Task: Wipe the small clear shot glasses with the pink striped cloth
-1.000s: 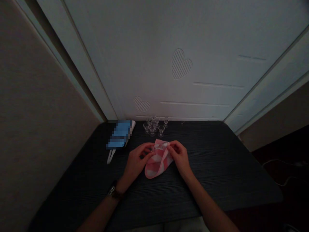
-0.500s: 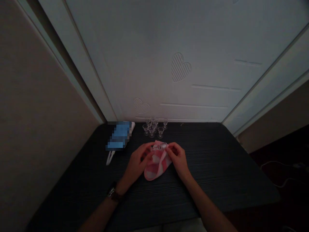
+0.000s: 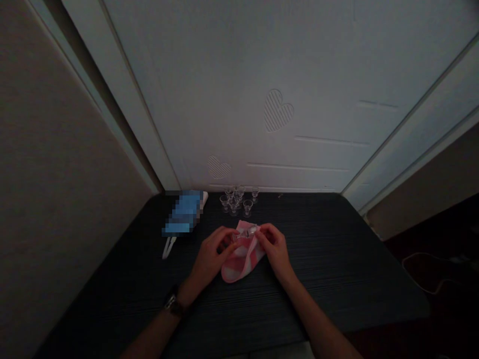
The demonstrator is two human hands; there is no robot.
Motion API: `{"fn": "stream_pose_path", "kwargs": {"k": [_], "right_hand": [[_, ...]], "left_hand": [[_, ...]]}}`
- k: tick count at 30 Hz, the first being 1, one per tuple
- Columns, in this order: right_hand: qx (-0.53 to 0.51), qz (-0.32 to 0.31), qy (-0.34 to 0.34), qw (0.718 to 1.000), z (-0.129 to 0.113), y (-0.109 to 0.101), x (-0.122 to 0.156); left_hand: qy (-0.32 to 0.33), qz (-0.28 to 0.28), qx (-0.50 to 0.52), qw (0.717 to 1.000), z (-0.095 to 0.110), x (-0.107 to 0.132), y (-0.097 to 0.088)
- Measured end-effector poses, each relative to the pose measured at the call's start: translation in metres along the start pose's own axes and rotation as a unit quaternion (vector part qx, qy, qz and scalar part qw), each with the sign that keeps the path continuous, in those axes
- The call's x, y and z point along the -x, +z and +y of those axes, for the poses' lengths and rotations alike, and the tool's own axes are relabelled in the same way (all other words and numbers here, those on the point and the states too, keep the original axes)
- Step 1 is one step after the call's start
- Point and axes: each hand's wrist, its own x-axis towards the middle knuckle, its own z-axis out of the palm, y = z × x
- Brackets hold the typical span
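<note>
Between my hands is a small clear stemmed glass point(image 3: 247, 233), lying on its side over a pink and white cloth point(image 3: 236, 265). My left hand point(image 3: 214, 250) pinches one end of the glass between thumb and fingers. With fingers closed, my right hand point(image 3: 275, 245) grips a fold of the cloth at the glass's other end. The cloth hangs down toward me from the glass and partly covers it. Behind my hands, several matching little glasses point(image 3: 233, 204) stand upright in a cluster.
A device with a blurred blue screen point(image 3: 184, 212) and a white strap point(image 3: 169, 247) lies at the left of the dark table point(image 3: 337, 269). A white panel with heart reliefs point(image 3: 239, 99) rises behind the table. A white cable point(image 3: 419, 286) hangs at the right.
My left fingers have closed in more on the glass, while my right hand stays at the cloth. The whole view has shifted slightly. The standing glasses have not moved.
</note>
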Motion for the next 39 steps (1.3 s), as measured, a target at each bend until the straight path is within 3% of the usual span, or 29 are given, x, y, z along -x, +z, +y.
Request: {"fn": "stream_pose_path", "kwargs": {"k": [9, 16, 24, 39], "right_hand": [[0.01, -0.012, -0.006, 1.0, -0.0042, 0.001, 0.003], [0.017, 0.008, 0.005, 1.0, -0.0019, 0.0, 0.0005], [-0.004, -0.022, 0.005, 1.0, 0.0027, 0.0014, 0.0009], [-0.006, -0.031, 0.001, 0.999, -0.0004, -0.0001, 0.0008]], "left_hand": [[0.002, -0.004, -0.013, 1.0, 0.0017, 0.0002, -0.0028], [-0.036, 0.001, 0.059, 0.998, -0.0033, -0.001, 0.0024], [-0.013, 0.024, 0.019, 0.999, -0.0014, -0.0025, -0.0014], [0.0, -0.058, -0.037, 0.998, -0.0023, -0.0012, -0.0024]]}}
